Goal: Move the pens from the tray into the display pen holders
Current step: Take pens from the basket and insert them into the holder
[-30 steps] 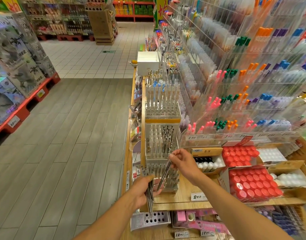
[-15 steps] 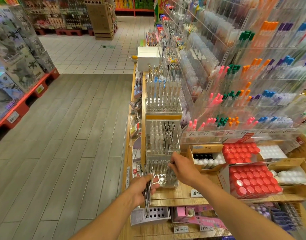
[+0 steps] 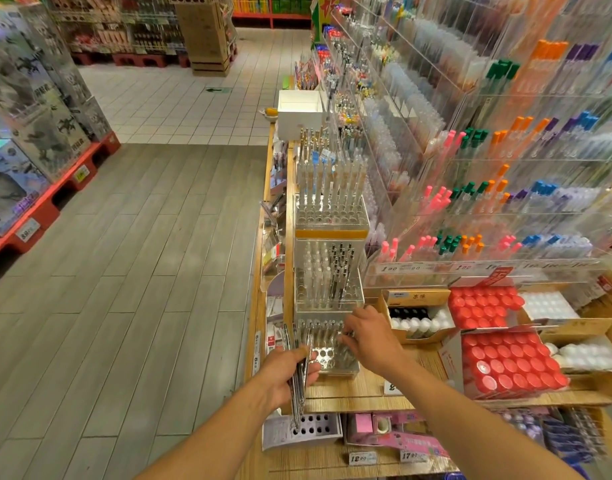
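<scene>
Shelving [image 3: 488,140] hung with clear racks of coloured pens is seen along the right, above a wooden shelf [image 3: 349,389] on which three clear holders are lined up one behind another. The far holder [image 3: 332,216] is filled with pale pens; the middle holder [image 3: 327,296] carries a few dark pens at its right side. The near holder [image 3: 327,355], with rows of round holes in its top, is set at the front of the shelf, just left of boxes of red-capped jars [image 3: 509,365]. A bundle of pens [image 3: 299,372] is gripped in the left hand [image 3: 287,375], fingers curled round it, held upright just left of the near holder and in front of its corner. The right hand [image 3: 370,341] is reached over the near holder's right side, fingers bent down at its top; a dark pen tip seems to be pinched at the fingertips, though this cannot be told for certain. A white tray [image 3: 301,429] with dark holes is seen on the lower shelf, below the left hand.
</scene>
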